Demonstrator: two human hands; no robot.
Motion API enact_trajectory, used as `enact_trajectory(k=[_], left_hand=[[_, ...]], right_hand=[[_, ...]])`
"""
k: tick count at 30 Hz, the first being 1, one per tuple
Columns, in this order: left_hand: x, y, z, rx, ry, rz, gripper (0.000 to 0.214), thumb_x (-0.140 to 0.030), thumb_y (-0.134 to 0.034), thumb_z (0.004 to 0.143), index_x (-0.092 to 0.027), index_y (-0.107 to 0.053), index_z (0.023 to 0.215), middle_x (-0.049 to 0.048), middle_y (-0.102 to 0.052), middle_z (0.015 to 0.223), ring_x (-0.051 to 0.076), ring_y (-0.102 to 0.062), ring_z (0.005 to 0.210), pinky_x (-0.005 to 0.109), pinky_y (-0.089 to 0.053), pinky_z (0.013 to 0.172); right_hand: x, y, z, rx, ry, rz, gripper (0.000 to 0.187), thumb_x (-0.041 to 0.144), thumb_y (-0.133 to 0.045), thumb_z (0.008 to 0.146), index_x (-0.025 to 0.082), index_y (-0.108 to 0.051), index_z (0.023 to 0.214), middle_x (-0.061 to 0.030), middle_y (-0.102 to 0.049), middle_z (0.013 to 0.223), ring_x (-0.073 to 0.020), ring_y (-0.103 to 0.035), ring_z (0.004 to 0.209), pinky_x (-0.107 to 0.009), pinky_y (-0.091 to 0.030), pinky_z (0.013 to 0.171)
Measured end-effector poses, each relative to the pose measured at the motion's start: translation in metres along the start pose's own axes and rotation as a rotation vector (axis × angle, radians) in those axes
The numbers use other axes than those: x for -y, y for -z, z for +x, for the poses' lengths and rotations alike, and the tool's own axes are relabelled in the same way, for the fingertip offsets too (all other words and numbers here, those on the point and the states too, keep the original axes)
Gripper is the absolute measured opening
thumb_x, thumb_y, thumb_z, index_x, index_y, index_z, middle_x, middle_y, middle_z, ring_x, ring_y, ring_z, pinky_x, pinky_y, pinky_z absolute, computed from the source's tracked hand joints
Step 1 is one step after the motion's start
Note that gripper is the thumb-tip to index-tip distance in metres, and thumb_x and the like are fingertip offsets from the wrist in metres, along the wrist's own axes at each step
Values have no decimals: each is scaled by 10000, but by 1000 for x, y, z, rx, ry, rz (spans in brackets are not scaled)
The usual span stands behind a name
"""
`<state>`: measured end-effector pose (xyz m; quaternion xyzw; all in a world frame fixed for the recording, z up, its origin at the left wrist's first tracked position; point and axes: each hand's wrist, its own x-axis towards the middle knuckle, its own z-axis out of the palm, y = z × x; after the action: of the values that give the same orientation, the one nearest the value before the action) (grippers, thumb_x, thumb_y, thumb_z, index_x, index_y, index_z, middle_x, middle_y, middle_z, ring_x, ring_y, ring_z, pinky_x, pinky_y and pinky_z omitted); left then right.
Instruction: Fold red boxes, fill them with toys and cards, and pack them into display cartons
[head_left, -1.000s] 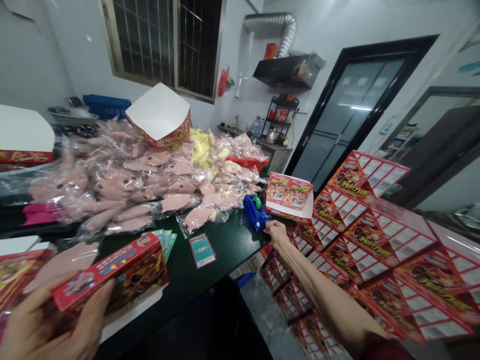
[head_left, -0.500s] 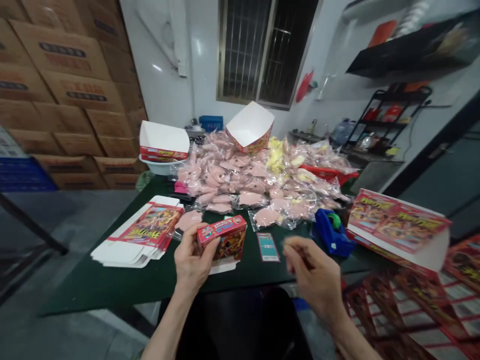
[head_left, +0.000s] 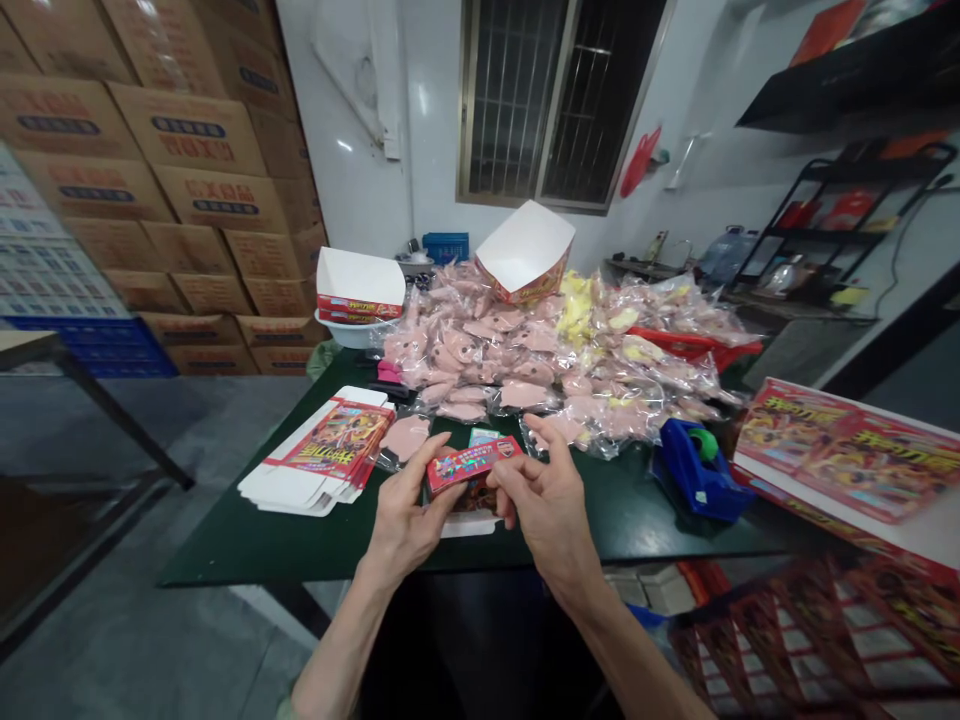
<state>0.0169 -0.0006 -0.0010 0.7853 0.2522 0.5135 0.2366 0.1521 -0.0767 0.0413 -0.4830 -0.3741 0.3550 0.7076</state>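
Logging the scene around a dark green table (head_left: 660,530): stacked cardboard cartons (head_left: 187,200) stand beyond its left end, and a heap of pink plush toys in plastic bags (head_left: 480,350) covers its far half. A pile of flat printed boxes (head_left: 862,460) lies at the table's right end, with a blue tape dispenser (head_left: 697,470) just beside it. A stack of flattened red-and-white boxes (head_left: 322,460) sits near the left edge. A small red box (head_left: 469,465) is held over the table's near half, slightly tilted. The left hand (head_left: 405,510) grips its left end with curled fingers; the right hand (head_left: 544,495) pinches its right end between fingers and thumb.
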Motion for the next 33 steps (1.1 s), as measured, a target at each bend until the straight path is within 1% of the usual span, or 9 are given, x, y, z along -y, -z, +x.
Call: enact_trajectory(k=[4,9,13,17,19,21,25,29,33], left_hand=[[-4,3,3,56,-26,-17,449,-208,-574,834,-180,-438,1261,54,-671,1037,136,-660,868,226,-520,794],[-3,2,4,75,-8,-51,460,-209,-568,837,-194,-418,1271,55,-663,1059,146,-654,899,244,-518,809],[1,1,3,74,1,-67,462,-216,-587,827,-219,-429,1261,51,-654,1066,148,-654,879,253,-525,787],[1,5,6,64,-108,-35,423,-187,-595,820,-226,-471,1223,63,-626,1126,161,-633,942,265,-510,813],[-1,9,10,110,-180,-19,417,-165,-583,828,-235,-480,1226,53,-630,1079,150,-621,931,256,-498,805],[-4,13,15,205,-234,-6,416,-149,-553,847,-252,-480,1244,36,-619,993,131,-604,879,243,-487,769],[-7,21,27,398,-287,73,424,-159,-482,887,-299,-469,1287,10,-520,849,109,-537,749,219,-448,650],[-10,25,34,500,-234,108,438,-178,-451,900,-320,-445,1314,10,-487,857,107,-514,743,215,-436,652],[-12,25,35,505,-164,55,415,-195,-428,909,-305,-459,1307,21,-500,881,115,-531,778,225,-449,682]], right_hand=[[6,0,-3,9,-30,-42,494,240,-632,728,190,-372,1144,77,-599,581,-48,-441,377,-128,-329,337],[7,-3,-8,0,-48,-52,410,238,-631,723,202,-385,1048,87,-593,562,-40,-430,362,-116,-311,326],[5,-6,-8,-31,-52,-59,401,252,-639,709,207,-374,1008,91,-590,545,-39,-412,350,-117,-300,318],[5,-7,-5,-49,-76,-81,415,270,-648,688,212,-363,985,90,-590,532,-47,-405,334,-126,-283,305],[6,-7,-5,-52,-90,-105,419,278,-646,683,216,-357,979,90,-593,523,-50,-396,322,-130,-271,300],[6,-7,-4,-56,-95,-133,420,279,-648,675,216,-353,969,90,-594,511,-49,-386,311,-133,-264,302],[5,-8,-4,-73,-84,-171,412,263,-644,669,217,-353,957,96,-597,515,-43,-379,297,-141,-268,320],[4,-10,-5,-90,-47,-200,390,253,-631,695,221,-350,964,108,-582,509,-56,-421,320,-154,-310,359],[-13,-6,-4,-156,3,-256,488,336,-677,703,221,-342,1039,83,-598,542,-120,-553,454,-198,-400,440]])
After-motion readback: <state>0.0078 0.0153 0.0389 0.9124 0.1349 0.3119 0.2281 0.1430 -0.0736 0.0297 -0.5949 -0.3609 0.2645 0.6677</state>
